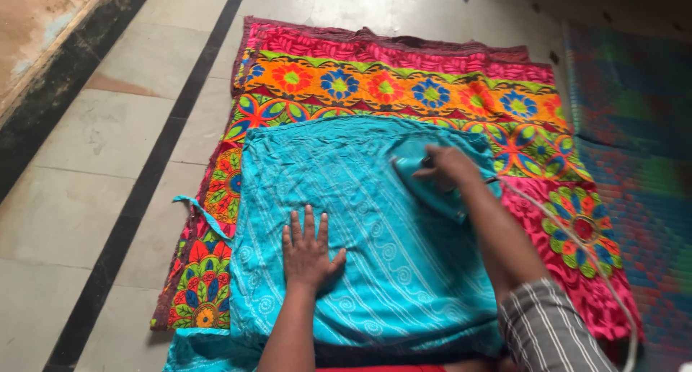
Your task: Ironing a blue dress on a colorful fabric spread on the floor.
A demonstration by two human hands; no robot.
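Turquoise cloth: thin woven fabric, matt, faint pale print, slightly crinkled. Flowered spread beneath: coarser cloth, matt, bright print, pink parts faintly sheened. Iron: turquoise plastic, smooth; white cord smooth. Floor: stone tiles, smooth, dull gloss, stained. Woven mat: ribbed, rough-looking.

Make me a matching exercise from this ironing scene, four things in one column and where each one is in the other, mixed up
1 left hand
2 right hand
3 turquoise cloth
4 white cord

A spread over the flowered sheet
B gripping the iron
C pressed flat on the cloth
D trailing along the right, over the sheet

Pairs: 1-C, 2-B, 3-A, 4-D
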